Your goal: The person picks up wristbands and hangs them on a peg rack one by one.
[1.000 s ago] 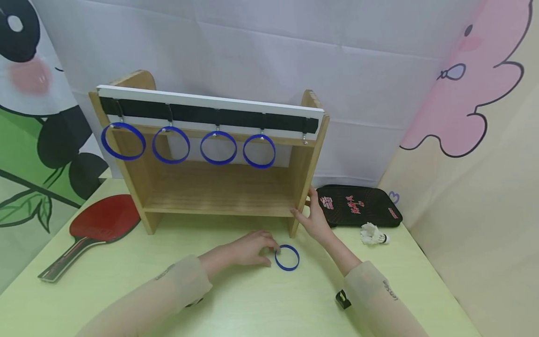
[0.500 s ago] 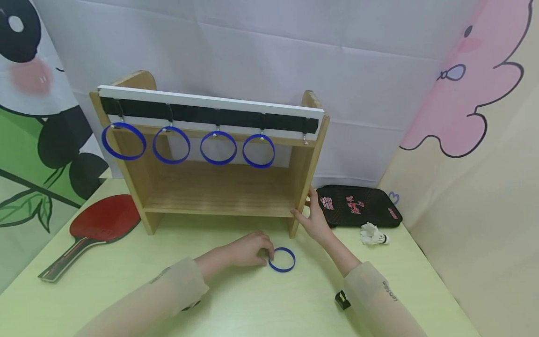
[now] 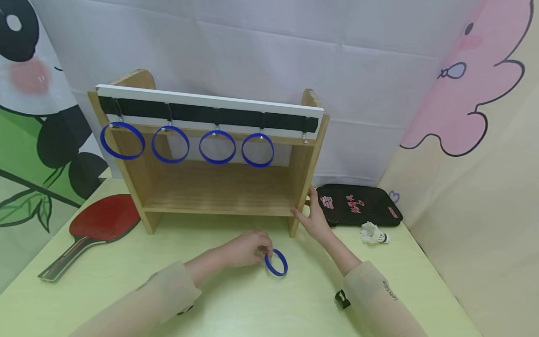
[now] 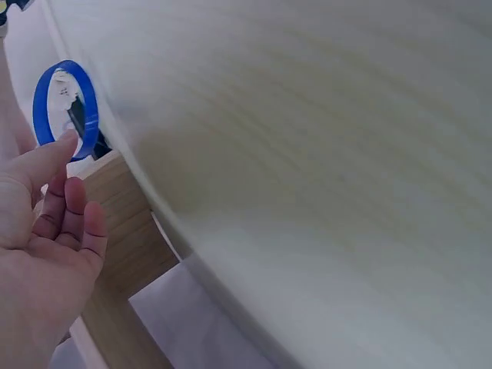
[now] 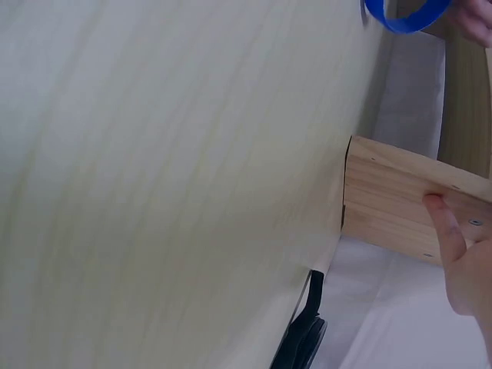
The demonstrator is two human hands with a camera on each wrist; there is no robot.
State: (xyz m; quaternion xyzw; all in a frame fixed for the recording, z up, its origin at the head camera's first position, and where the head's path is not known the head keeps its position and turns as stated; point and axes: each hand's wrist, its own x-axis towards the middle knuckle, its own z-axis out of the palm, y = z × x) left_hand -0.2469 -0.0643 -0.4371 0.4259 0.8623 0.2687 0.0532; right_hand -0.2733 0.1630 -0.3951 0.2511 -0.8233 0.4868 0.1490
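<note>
My left hand (image 3: 248, 248) pinches a thin blue ring (image 3: 286, 266) between thumb and fingertips. The ring stands tilted just over the table, in front of the wooden shelf (image 3: 219, 189). In the left wrist view, the thumb (image 4: 58, 157) presses on the lower rim of the ring (image 4: 90, 111). My right hand (image 3: 313, 222) holds the shelf's right side panel (image 5: 415, 196), thumb at the front edge; some of its fingers are hidden behind the panel. Several blue rings (image 3: 216, 162) hang from hooks along the shelf's top bar. The rightmost hook (image 3: 305, 138) bears no ring.
A red table tennis bat (image 3: 105, 217) lies left of the shelf. To the right are a black case (image 3: 358, 206) and a white shuttlecock (image 3: 372, 233). A small black object (image 3: 342, 299) lies by the right sleeve. A white cloth (image 3: 261, 51) hangs behind.
My left hand has drawn the ring a little left and toward me, then tilted it up from lying flat. The right hand stays on the shelf's side panel.
</note>
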